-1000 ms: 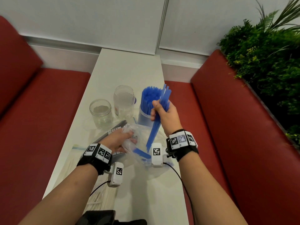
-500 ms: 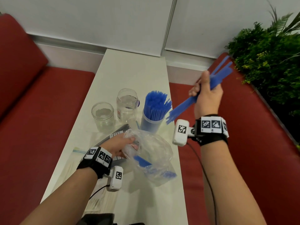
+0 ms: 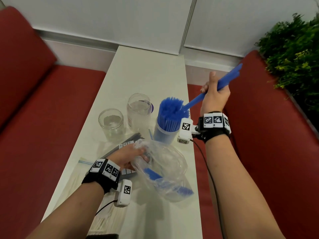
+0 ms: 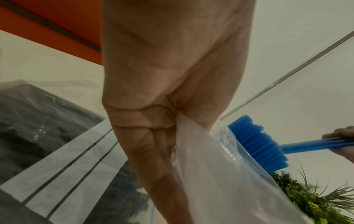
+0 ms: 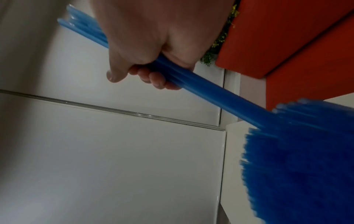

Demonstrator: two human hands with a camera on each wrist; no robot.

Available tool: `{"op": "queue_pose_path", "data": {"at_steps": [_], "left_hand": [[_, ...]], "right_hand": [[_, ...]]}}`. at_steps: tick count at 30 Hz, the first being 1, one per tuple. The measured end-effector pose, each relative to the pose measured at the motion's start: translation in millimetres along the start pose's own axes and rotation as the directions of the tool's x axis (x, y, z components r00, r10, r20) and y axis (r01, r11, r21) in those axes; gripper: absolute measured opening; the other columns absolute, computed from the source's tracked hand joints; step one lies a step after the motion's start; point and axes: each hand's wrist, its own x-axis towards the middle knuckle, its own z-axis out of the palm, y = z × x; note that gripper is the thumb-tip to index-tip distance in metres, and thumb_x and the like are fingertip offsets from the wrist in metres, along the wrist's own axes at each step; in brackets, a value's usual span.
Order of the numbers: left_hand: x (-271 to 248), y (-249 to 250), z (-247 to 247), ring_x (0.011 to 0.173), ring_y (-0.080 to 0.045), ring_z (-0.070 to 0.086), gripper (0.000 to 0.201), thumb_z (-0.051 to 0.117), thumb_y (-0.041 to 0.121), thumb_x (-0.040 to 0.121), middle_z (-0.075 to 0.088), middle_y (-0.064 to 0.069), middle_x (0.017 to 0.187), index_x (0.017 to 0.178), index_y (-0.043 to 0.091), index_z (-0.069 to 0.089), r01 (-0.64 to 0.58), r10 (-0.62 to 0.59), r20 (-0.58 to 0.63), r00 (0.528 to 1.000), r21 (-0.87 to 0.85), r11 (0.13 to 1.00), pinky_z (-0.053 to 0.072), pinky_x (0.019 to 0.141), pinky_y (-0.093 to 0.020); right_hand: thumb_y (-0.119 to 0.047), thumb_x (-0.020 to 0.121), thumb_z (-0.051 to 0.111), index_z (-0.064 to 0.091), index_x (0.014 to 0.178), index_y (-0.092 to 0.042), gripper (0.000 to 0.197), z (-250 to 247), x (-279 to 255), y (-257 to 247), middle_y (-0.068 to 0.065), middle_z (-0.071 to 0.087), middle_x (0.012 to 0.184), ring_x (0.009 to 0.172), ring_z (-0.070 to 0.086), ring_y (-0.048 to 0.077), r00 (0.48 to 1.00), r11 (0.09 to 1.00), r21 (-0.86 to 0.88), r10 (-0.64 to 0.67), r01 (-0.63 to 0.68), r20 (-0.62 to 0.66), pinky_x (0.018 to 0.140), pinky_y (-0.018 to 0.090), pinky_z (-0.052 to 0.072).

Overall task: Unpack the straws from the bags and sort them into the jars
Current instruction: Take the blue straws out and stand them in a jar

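Note:
My right hand (image 3: 213, 94) grips a small bunch of blue straws (image 3: 227, 78), tilted, with the lower ends touching the top of the straws packed in the right jar (image 3: 164, 133). The wrist view shows the same bunch (image 5: 201, 89) running from my fist (image 5: 151, 72) down into the blue mass (image 5: 298, 159). My left hand (image 3: 128, 156) pinches the rim of a clear plastic bag (image 3: 165, 169) lying on the table, with a few blue straws (image 3: 165, 183) inside. Two empty glass jars (image 3: 111, 124) (image 3: 139, 112) stand left of the blue one.
A bag of dark straws (image 3: 120, 147) lies under my left hand, and a bag of white straws (image 3: 110, 216) near the table's front edge. The narrow white table (image 3: 146, 75) runs between red benches (image 3: 43, 118) (image 3: 269, 135). A plant (image 3: 293, 54) stands at the right.
My right hand lifted the bunch of blue straws out of the bag, swung it up to the right, then lowered its ends onto the blue jar. The left hand stayed on the bag.

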Motion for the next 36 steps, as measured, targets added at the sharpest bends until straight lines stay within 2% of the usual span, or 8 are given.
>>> {"op": "queue_pose_path", "data": {"at_steps": [11, 17, 20, 22, 25, 27, 32, 36], "left_hand": [[2.2, -3.1, 2.0, 0.090, -0.027, 0.074, 0.025, 0.057, 0.036, 0.103, 0.078, -0.009, 0.105, 0.123, 0.023, 0.064, 0.048, -0.048, 0.012, 0.999, 0.035, 0.998, 0.059, 0.063, -0.035], [2.3, -2.4, 2.0, 0.079, -0.021, 0.074, 0.026, 0.057, 0.038, 0.103, 0.078, -0.009, 0.103, 0.121, 0.021, 0.065, 0.040, -0.042, 0.027, 0.999, 0.048, 0.998, 0.060, 0.061, -0.033], [0.5, -2.2, 3.0, 0.080, -0.022, 0.074, 0.027, 0.058, 0.038, 0.103, 0.078, -0.009, 0.103, 0.122, 0.021, 0.065, 0.042, -0.044, 0.030, 0.999, 0.040, 0.998, 0.060, 0.061, -0.033], [-1.9, -2.3, 4.3, 0.083, -0.023, 0.073, 0.028, 0.057, 0.038, 0.103, 0.078, -0.010, 0.105, 0.124, 0.020, 0.065, 0.039, -0.040, 0.031, 0.999, 0.039, 0.998, 0.059, 0.063, -0.034], [-5.8, -1.6, 5.0, 0.089, -0.027, 0.072, 0.028, 0.056, 0.035, 0.104, 0.077, -0.013, 0.108, 0.125, 0.018, 0.064, 0.031, -0.032, 0.034, 0.999, 0.027, 0.999, 0.058, 0.067, -0.035], [-7.6, -0.8, 4.0, 0.092, -0.029, 0.071, 0.029, 0.056, 0.034, 0.104, 0.076, -0.014, 0.109, 0.126, 0.018, 0.063, 0.024, -0.025, 0.032, 0.999, 0.022, 0.999, 0.057, 0.068, -0.036], [-7.3, -3.5, 0.0, 0.103, -0.035, 0.072, 0.028, 0.057, 0.037, 0.104, 0.077, -0.012, 0.108, 0.126, 0.021, 0.063, 0.031, -0.032, 0.017, 0.999, 0.038, 0.999, 0.060, 0.074, -0.040], [-6.3, -7.4, 0.3, 0.102, -0.034, 0.074, 0.027, 0.059, 0.037, 0.102, 0.078, -0.010, 0.106, 0.124, 0.023, 0.065, 0.043, -0.043, 0.009, 0.999, 0.034, 0.998, 0.062, 0.076, -0.041]], "right_hand": [[-0.037, 0.088, 0.075, 0.064, 0.072, -0.019, 0.026, -2.8, -11.1, 63.7, -0.004, 0.069, 0.069, 0.068, 0.064, 0.010, 0.901, 0.909, -0.403, 0.261, -0.108, 0.345, 0.078, 0.033, 0.050], [-0.025, 0.087, 0.070, 0.063, 0.098, -0.036, 0.017, 16.1, 10.7, 26.9, -0.017, 0.069, 0.088, 0.088, 0.065, 0.003, 0.909, 0.914, -0.349, -0.047, 0.206, 0.413, 0.084, 0.025, 0.055], [-0.032, 0.101, 0.053, 0.065, 0.123, -0.028, 0.026, 22.4, 7.9, 30.1, -0.012, 0.069, 0.117, 0.113, 0.061, 0.006, 0.866, 0.776, -0.516, -0.076, 0.362, 0.494, 0.095, 0.021, 0.046], [-0.043, 0.107, 0.038, 0.049, 0.147, -0.023, 0.045, 21.2, -2.2, 46.3, 0.002, 0.050, 0.151, 0.142, 0.040, 0.021, 0.795, 0.549, -0.730, 0.180, 0.407, 0.579, 0.117, 0.034, 0.029], [-0.061, 0.103, 0.026, 0.014, 0.161, -0.020, 0.072, 15.8, -21.0, 66.3, 0.003, 0.007, 0.169, 0.156, 0.000, 0.027, 0.691, 0.249, -0.860, 0.515, 0.446, 0.508, 0.124, 0.054, 0.000], [-0.066, 0.101, 0.024, 0.012, 0.162, -0.023, 0.075, 16.0, -19.4, 66.3, 0.001, 0.001, 0.170, 0.155, -0.009, 0.028, 0.690, 0.281, -0.846, 0.489, 0.454, 0.533, 0.122, 0.057, -0.006], [-0.073, 0.097, 0.020, 0.011, 0.161, -0.022, 0.083, 12.2, -13.7, 58.3, 0.004, 0.000, 0.169, 0.155, -0.011, 0.030, 0.861, 0.330, -0.869, 0.231, 0.369, 0.453, 0.121, 0.054, -0.007], [-0.063, 0.102, 0.027, 0.006, 0.161, -0.014, 0.080, 7.5, -42.1, 68.2, 0.006, 0.000, 0.169, 0.155, -0.004, 0.031, 0.760, 0.284, -0.889, 0.464, 0.359, 0.455, 0.125, 0.052, -0.001]]}}
